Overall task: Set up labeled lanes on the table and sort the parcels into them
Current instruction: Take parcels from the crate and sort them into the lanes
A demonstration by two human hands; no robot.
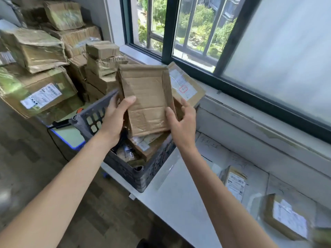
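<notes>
A flat brown cardboard parcel (148, 99) is held upright above a dark plastic crate (143, 174). My left hand (116, 115) grips its left edge and my right hand (180, 120) grips its lower right edge. Its plain taped side faces me. The crate holds several more parcels (143, 145), and one labelled parcel (186, 85) leans against its far side. On the white table (179, 194), paper lane labels (209, 145) with handwriting lie along the wall. Two labelled parcels (234, 183), (284, 215) lie in the lanes to the right.
A tall stack of worn cardboard boxes (44, 68) fills the left. A window with bars (197, 29) and its sill run behind the table. Wooden floor (35, 158) lies at the lower left. A blue-edged device (69, 135) sits beside the crate.
</notes>
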